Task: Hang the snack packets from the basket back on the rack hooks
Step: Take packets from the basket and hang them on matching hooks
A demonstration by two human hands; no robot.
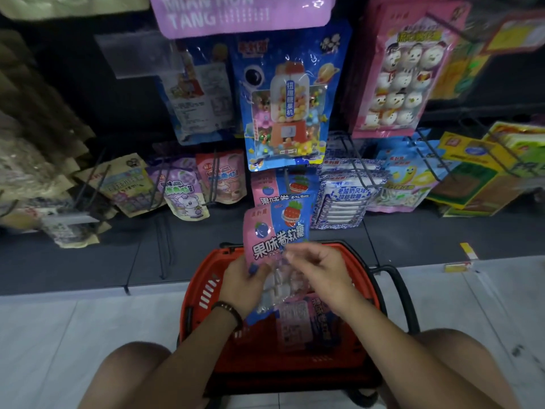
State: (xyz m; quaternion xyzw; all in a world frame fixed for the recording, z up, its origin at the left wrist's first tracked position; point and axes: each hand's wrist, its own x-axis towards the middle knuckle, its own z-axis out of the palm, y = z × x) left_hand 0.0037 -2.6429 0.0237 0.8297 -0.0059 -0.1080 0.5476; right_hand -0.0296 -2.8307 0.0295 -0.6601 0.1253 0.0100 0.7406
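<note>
Currently the left hand grips the lower part of a pink-and-blue snack packet, holding it upright over the red basket, just below the matching packets hanging on the rack. The right hand has curled fingers at the packet's edge, pinching or only touching, cannot tell. It looks light, with thin floppy film that is probably slick and lumpy sweets inside, so it is likely best pinched near the flat top seal; another packet lies in the basket.

We see a glossy plastic snack packet at frame centre, a ribbed red plastic basket below it, and thin dark metal hooks at centre right.
</note>
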